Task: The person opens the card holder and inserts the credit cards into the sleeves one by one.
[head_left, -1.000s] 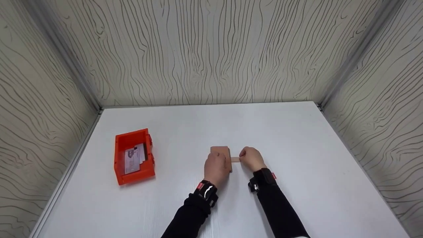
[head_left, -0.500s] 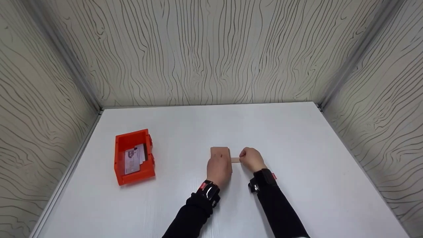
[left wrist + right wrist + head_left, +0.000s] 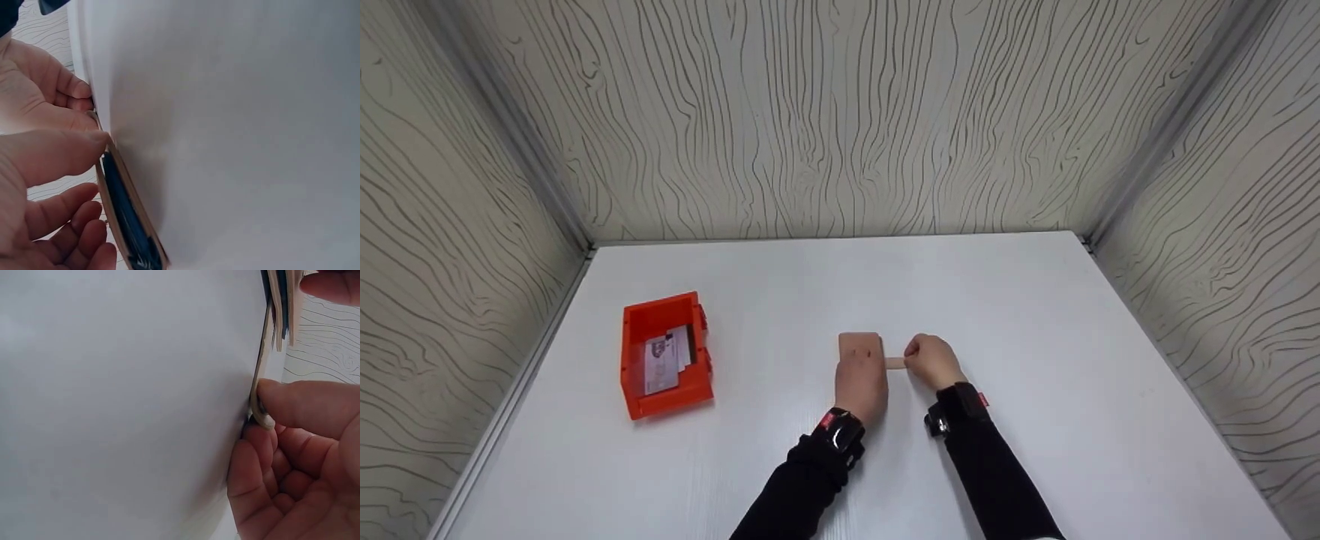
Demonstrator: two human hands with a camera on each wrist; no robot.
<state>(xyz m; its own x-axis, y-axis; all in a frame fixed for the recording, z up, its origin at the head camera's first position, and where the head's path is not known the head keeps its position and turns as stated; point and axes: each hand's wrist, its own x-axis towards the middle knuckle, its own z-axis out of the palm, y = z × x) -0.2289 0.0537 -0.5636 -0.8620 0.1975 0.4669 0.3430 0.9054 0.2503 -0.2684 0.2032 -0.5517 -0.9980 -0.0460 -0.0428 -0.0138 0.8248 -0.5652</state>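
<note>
A tan wallet [image 3: 859, 342] lies on the white table, partly covered by my left hand [image 3: 861, 384]. The left wrist view shows the thumb on the edge of the wallet [image 3: 136, 212] and curled fingers along its outer cover. Dark blue lining or layers show between its tan sides. A narrow tan strap [image 3: 895, 363] sticks out from its right side. The strap's curled end is pinched between thumb and index finger of my right hand [image 3: 934, 363]; the right wrist view shows this strap [image 3: 262, 363] running back toward the wallet's layered edge.
An orange bin [image 3: 634, 367] stands at the left of the white table [image 3: 1035, 315], with several cards [image 3: 660, 367] inside. Wood-grain patterned walls [image 3: 840, 120] enclose the table at the back and both sides.
My left hand has shifted slightly right and down over the wallet, uncovering more of its top part. The right hand stays in place at the strap.
</note>
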